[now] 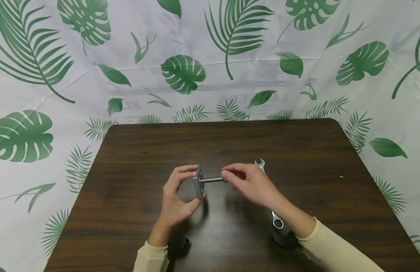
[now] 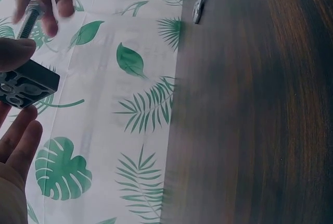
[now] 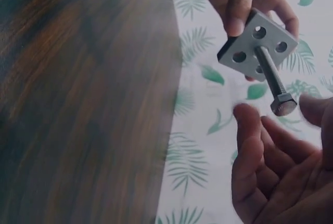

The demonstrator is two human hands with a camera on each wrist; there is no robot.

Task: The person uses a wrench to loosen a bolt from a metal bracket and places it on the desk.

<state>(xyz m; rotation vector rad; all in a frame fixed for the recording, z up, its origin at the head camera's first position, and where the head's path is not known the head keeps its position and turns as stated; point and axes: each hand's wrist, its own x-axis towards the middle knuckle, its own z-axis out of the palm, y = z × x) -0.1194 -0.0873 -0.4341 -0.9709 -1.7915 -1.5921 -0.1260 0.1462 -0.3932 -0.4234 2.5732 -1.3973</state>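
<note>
My left hand [image 1: 177,198] grips a square grey metal plate [image 1: 198,182] by its edges, thumb on one side and fingers on the other. Several holes pierce the plate [image 3: 250,57], and from its middle sticks a long metal bolt [image 3: 270,73] with a hexagonal end. In the left wrist view, the plate's other face [image 2: 31,83] has a recessed pattern. My right hand [image 1: 252,183] is at the bolt's free end. The right wrist view shows its thumb and fingers [image 3: 248,122] spread around the hexagonal end, apart from it.
A combination wrench [image 1: 277,222] lies on the dark wooden table [image 1: 145,151], partly hidden under my right forearm. Dark wrist mounts [image 1: 286,241] sit below both wrists. Behind the table hangs a white leaf-patterned cloth [image 1: 138,94].
</note>
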